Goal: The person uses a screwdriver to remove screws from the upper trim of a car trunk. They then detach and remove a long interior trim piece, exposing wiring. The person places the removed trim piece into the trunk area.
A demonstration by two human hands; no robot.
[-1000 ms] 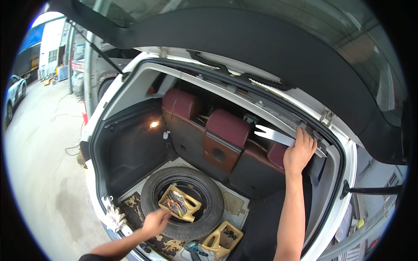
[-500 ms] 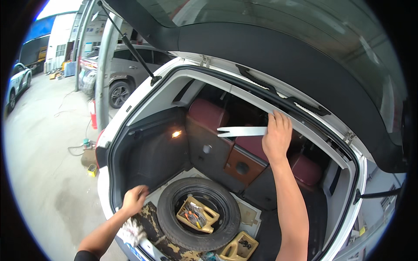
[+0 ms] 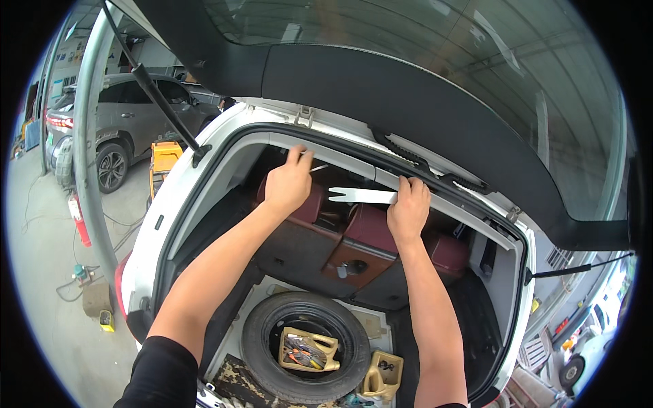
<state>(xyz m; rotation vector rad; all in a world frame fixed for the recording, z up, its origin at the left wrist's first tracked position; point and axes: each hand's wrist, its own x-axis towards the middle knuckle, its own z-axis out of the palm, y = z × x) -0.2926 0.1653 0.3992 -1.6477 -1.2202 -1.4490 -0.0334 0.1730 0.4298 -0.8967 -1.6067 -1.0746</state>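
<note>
A flat silver pry tool (image 3: pixel 362 196) with a forked tip is held in my right hand (image 3: pixel 410 207), its fork pointing left. The fingers of that hand lie up against the light grey upper trim (image 3: pixel 340 161) of the car's rear opening. My left hand (image 3: pixel 288 180) is raised to the same trim farther left, its fingers stretched upward at the panel's lower edge; I cannot tell how firmly they touch it. Behind the hands are dark red headrests (image 3: pixel 371 224) and rear seatbacks. The raised tailgate (image 3: pixel 381 81) hangs above both hands.
In the boot lies a spare tyre (image 3: pixel 252 340) with a cut-open tan jug (image 3: pixel 330 345) of tools inside it. A second tan jug (image 3: pixel 393 382) stands beside it. A gas strut (image 3: pixel 160 98) and a post (image 3: pixel 92 149) are at left, with a grey car (image 3: pixel 139 112) beyond.
My left hand has risen from the boot's lower left side to the upper trim. The view has shifted nearer the opening. My right hand still holds the pry tool at the trim.
</note>
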